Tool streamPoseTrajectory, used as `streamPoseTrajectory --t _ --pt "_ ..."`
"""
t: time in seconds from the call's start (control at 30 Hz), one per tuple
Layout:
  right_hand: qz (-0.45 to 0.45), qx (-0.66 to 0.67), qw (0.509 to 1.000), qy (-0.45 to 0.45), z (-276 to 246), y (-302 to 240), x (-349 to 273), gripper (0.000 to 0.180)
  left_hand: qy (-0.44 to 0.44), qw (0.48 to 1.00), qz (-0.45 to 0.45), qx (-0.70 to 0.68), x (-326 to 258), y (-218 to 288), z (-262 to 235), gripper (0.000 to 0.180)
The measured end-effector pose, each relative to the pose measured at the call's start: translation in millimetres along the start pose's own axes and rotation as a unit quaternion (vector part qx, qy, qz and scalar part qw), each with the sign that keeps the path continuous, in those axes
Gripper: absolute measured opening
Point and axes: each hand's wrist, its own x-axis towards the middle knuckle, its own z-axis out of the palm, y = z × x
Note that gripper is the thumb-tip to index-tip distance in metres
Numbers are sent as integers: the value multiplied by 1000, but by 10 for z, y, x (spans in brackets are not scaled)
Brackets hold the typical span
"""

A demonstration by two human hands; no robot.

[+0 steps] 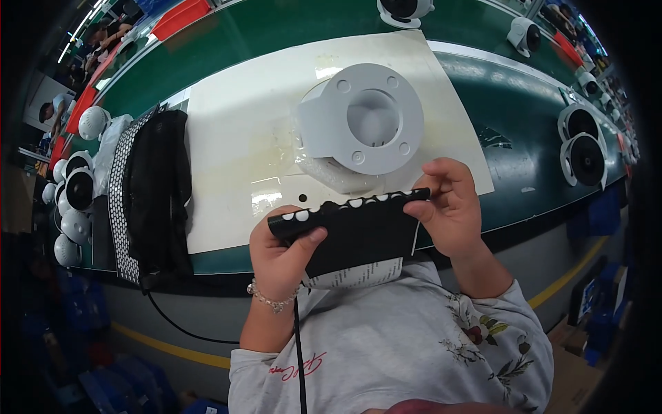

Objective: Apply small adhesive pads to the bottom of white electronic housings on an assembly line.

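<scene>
A black sheet with a row of white round spots along its bent upper edge [355, 203] is held up close to my body. My left hand [279, 252] grips its left end, the thumb pressed on the front. At the right end, my right hand [448, 210] pinches the corner between thumb and fingers. Just beyond the sheet, a white device [407, 114] lies with its ring-shaped base facing up, showing a round hollow and several small round recesses. It rests on clear plastic film [331, 172]. A small black dot [303, 198] sits on the pale board beside my left hand.
The pale board [234, 131] covers the middle of the green bench. To the left lie black sheets [158, 193] and a white-dotted strip [124, 200], with several white cameras [78, 190] beyond. More cameras [585, 155] stand at the right edge. A black cable [298, 352] hangs before me.
</scene>
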Motion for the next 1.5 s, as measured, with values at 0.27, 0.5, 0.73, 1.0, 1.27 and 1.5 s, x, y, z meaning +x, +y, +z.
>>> streamPoseTrajectory --t 0.27,0.5,0.73,1.0,1.27,1.5 --pt "-13 -53 999 -1 -62 19 14 24 9 998 43 45 -6 -13 9 17" --pt "-246 -305 920 11 -70 -38 119 15 14 992 82 99 -1 -28 20 16" --pt "-258 -261 930 -16 -91 5 131 71 2 983 116 139 5 -29 14 17" --pt "-302 -276 911 -50 14 -107 179 89 -17 982 105 155 7 1 54 16" --pt "-291 -264 905 -162 -3 -258 188 94 -17 981 78 176 -7 -54 13 18" --pt "-222 -132 966 -28 -198 -201 1085 80 -58 915 304 259 182 -1 185 26"
